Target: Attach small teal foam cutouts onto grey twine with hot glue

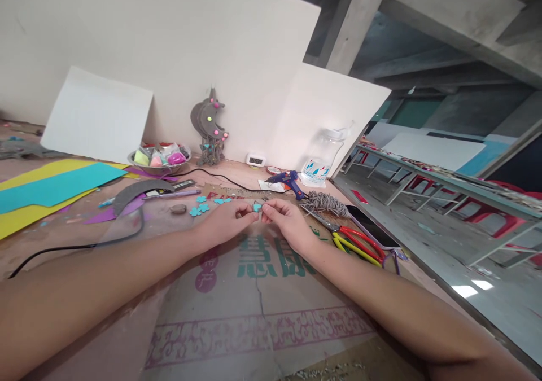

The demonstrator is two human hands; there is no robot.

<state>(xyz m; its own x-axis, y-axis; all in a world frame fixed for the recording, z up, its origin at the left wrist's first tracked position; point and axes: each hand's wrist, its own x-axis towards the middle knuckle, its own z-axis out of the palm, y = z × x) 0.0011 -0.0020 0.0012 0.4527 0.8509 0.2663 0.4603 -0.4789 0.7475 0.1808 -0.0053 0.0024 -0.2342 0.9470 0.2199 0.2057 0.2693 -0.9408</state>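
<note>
My left hand [231, 218] and my right hand [284, 218] meet over a flattened cardboard sheet [258, 307], fingertips pinched together on a small teal cutout piece [256, 206]. Several more teal flower cutouts [200, 206] lie just left of my left hand. A blue glue gun [288, 180] rests beyond my right hand, its black cord [212, 173] running left. Red-handled scissors [358, 239] and a yellow-handled pair [353, 249] lie to the right of my right wrist.
A metal bowl of coloured clay [160, 157], a grey moon-shaped craft [208, 124], a clear plastic bottle [320, 162], grey yarn [324, 203] and a phone [370, 224] sit around. Teal and yellow sheets [51, 188] lie left. The table edge [423, 268] drops off on the right.
</note>
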